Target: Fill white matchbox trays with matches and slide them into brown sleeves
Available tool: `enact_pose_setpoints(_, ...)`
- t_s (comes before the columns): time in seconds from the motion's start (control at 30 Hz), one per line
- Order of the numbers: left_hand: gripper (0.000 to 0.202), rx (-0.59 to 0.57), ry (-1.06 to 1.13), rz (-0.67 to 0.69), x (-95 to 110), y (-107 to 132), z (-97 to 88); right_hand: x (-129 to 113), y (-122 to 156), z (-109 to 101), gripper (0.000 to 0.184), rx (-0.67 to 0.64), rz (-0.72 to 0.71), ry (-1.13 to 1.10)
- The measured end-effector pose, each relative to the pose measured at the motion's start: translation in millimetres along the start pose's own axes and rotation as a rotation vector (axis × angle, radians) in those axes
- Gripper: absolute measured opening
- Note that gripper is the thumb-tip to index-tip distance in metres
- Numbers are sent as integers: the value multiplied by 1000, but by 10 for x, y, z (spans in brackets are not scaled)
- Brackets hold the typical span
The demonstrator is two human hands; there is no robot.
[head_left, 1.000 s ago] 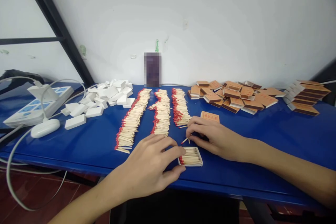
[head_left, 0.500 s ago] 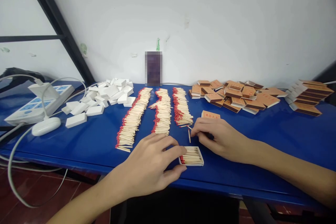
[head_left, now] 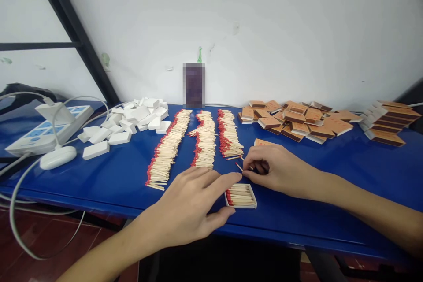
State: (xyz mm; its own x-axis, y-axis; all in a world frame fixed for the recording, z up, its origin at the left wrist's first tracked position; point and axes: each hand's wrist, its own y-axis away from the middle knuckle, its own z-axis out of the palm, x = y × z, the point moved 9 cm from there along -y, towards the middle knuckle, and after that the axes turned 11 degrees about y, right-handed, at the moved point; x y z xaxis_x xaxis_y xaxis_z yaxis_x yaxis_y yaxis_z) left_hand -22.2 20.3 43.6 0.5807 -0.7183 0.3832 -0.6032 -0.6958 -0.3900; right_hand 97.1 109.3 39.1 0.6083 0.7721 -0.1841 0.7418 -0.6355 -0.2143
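A small white tray of red-tipped matches [head_left: 241,196] lies near the front edge of the blue table [head_left: 330,185]. My left hand [head_left: 191,207] steadies its left end with thumb and fingers. Just behind the tray, my right hand [head_left: 277,169] pinches a single match [head_left: 238,166] by its tail. Three long rows of matches [head_left: 203,139] lie behind the hands. An orange matchbox sleeve [head_left: 261,142] peeks out behind my right hand.
A heap of white inner trays [head_left: 128,121] sits at the back left, beside a power strip [head_left: 42,130] and a white adapter [head_left: 57,157] with cables. Orange matchbox sleeves [head_left: 294,121] are piled at the back right, and a neat row of them [head_left: 386,125] stands far right.
My right hand turned the single match and drew it back toward the tray. My left index finger stretched out along the tray's far edge.
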Motion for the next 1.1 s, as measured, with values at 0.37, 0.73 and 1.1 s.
enact_pose_setpoints(0.37,31,37,28,-65,-48,-11,-33,-94,39,-107,15,77,-53,51)
enact_pose_setpoints(0.73,21,15,5,-29,-24,-15,-14,-359,94,-37,12,3,-56,-204)
enact_pose_setpoints(1.1,21,-31,25,-8,-2,-23,4,-320,89,-20,13,59,-59,-189)
